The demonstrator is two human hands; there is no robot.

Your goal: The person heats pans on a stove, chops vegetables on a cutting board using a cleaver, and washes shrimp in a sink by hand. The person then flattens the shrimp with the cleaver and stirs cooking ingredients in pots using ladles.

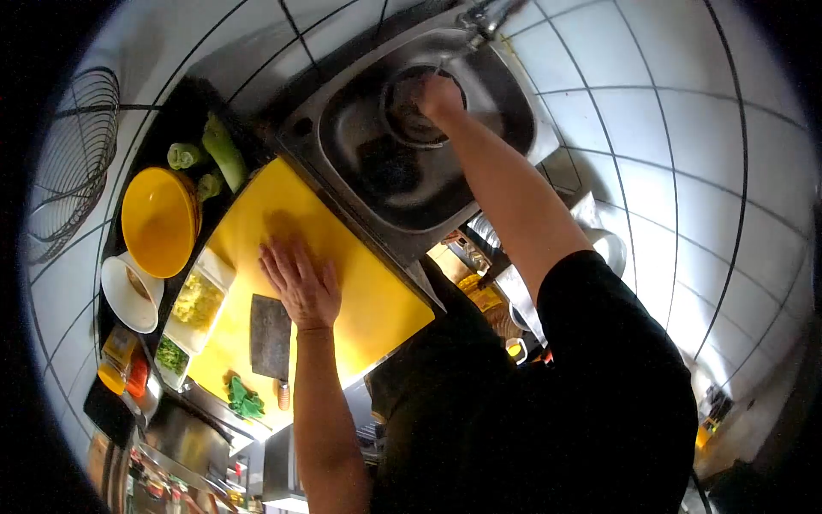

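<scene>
My left hand (301, 287) lies flat, palm down, with its fingers spread on the yellow cutting board (368, 295). Just below it on the board rests a cleaver (271, 336), its blade close to my wrist. My right hand (440, 98) reaches down into a round, metal-rimmed vessel (411, 137) in the steel sink (342, 163), under the tap (479, 34). The fingers of that hand look curled, but their tips are hidden, and what they hold cannot be made out.
Left of the board stand yellow bowls (158, 224), a white bowl (120, 310) and white containers of chopped yellow (197, 301) and green food (171, 355). Green vegetable stalks (224, 152) lie behind. A crumpled green thing (244, 398) sits near the cleaver handle. A wire basket (77, 163) hangs on the tiled wall.
</scene>
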